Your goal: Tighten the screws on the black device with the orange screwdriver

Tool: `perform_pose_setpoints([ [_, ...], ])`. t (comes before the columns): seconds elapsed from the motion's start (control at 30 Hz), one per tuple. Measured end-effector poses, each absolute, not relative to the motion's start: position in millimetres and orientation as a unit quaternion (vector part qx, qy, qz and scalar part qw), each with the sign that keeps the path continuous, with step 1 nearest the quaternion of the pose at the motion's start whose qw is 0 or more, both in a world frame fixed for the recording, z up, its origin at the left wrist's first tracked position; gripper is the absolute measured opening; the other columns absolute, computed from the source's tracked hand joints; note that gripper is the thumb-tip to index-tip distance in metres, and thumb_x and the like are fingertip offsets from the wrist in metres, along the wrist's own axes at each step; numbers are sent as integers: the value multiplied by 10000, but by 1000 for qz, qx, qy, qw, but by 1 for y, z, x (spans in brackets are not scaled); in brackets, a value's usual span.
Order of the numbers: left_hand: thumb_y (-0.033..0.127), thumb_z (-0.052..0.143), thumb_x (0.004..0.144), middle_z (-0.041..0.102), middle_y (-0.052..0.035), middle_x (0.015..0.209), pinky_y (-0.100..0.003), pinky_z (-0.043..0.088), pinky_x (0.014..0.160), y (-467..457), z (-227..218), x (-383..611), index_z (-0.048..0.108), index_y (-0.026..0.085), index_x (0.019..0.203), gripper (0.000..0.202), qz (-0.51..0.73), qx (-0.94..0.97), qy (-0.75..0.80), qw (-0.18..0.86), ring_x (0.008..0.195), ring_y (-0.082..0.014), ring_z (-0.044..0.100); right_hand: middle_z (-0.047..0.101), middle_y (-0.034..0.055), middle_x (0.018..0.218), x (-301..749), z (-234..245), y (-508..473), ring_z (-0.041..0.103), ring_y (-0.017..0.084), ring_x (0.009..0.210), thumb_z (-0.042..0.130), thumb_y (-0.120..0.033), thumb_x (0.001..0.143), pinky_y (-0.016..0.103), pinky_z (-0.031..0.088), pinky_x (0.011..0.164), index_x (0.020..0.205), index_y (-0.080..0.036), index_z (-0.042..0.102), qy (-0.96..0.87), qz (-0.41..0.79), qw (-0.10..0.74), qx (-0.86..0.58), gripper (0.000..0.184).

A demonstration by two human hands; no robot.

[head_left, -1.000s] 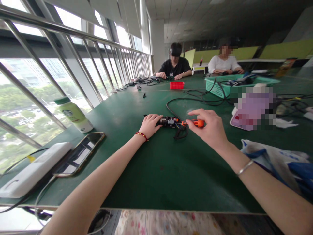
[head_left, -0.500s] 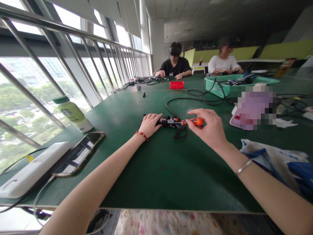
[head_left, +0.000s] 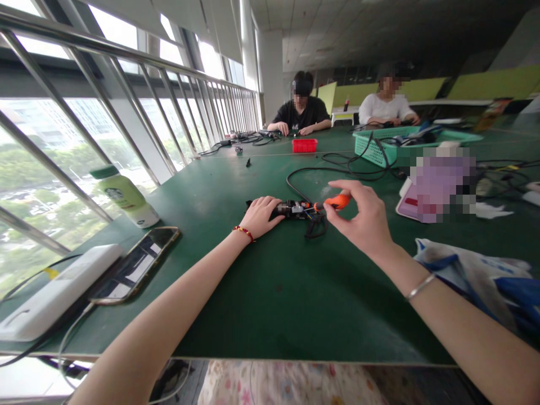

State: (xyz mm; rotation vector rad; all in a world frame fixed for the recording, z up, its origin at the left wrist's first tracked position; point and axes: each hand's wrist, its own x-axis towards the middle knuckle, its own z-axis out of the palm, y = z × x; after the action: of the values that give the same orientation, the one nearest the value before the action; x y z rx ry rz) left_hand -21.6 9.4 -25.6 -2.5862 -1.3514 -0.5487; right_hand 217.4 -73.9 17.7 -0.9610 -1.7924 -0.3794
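Note:
A small black electronic part point(head_left: 292, 210) with coloured wires lies on the green table point(head_left: 270, 292). My left hand point(head_left: 262, 216) rests on its left end, fingers curled over it, pressing it down. My right hand point(head_left: 363, 219) pinches an orange-handled screwdriver point(head_left: 334, 201), its tip pointing left at the part. A black cable point(head_left: 314, 228) loops under the part and runs away toward the back.
At the left lie a phone point(head_left: 135, 263), a white power bank point(head_left: 54, 292) and a pale green bottle point(head_left: 125, 195). A red box point(head_left: 304, 145) and green basket point(head_left: 379, 146) sit farther back. Two people sit at the far end. Blue-white cloth point(head_left: 485, 275) lies right.
My right hand has lifted the screwdriver handle a little, so it tilts up. My left hand stays on the part.

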Motion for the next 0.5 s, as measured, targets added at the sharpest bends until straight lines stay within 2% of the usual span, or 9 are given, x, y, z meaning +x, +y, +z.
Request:
perform_pose_setpoints([
  [0.1, 360, 487, 906, 570, -87, 1223, -368, 376, 991, 8, -25, -20, 524, 166, 1208, 361, -179, -867, -458, 82, 1105, -237, 520, 651, 47, 895, 216, 18, -74, 609, 198, 796, 585, -215, 761, 354, 482, 815, 1167, -195, 528, -750, -132, 524, -382, 411],
  [0.2, 368, 481, 911, 595, -88, 1180, -364, 379, 979, 7, -22, -18, 514, 163, 1227, 378, -155, -861, -476, 93, 1088, -242, 533, 624, 27, 816, 215, 18, -75, 600, 192, 759, 581, -258, 774, 341, 482, 774, 1188, -192, 513, -762, -73, 503, -401, 424],
  [0.3, 402, 483, 909, 596, -104, 1185, -370, 390, 954, 3, -18, -16, 474, 152, 1288, 454, -122, -847, -506, 104, 1091, -257, 536, 605, 9, 699, 214, 18, -76, 585, 185, 693, 547, -334, 822, 329, 466, 728, 1033, -193, 595, -802, -25, 410, -433, 258],
  [0.4, 423, 490, 902, 587, -125, 1200, -369, 405, 928, -1, -13, -14, 445, 132, 1324, 514, -98, -827, -543, 108, 1102, -267, 538, 674, 38, 824, 213, 18, -76, 610, 195, 772, 529, -375, 844, 348, 458, 791, 885, -199, 635, -850, 8, 310, -425, 210],
  [0.5, 446, 498, 889, 602, -119, 1150, -359, 431, 891, -4, -7, -17, 519, 142, 1249, 472, -74, -804, -583, 93, 1077, -269, 559, 679, 49, 955, 212, 14, -75, 615, 211, 845, 557, -369, 828, 360, 461, 803, 915, -206, 641, -882, 26, 230, -411, 202],
])
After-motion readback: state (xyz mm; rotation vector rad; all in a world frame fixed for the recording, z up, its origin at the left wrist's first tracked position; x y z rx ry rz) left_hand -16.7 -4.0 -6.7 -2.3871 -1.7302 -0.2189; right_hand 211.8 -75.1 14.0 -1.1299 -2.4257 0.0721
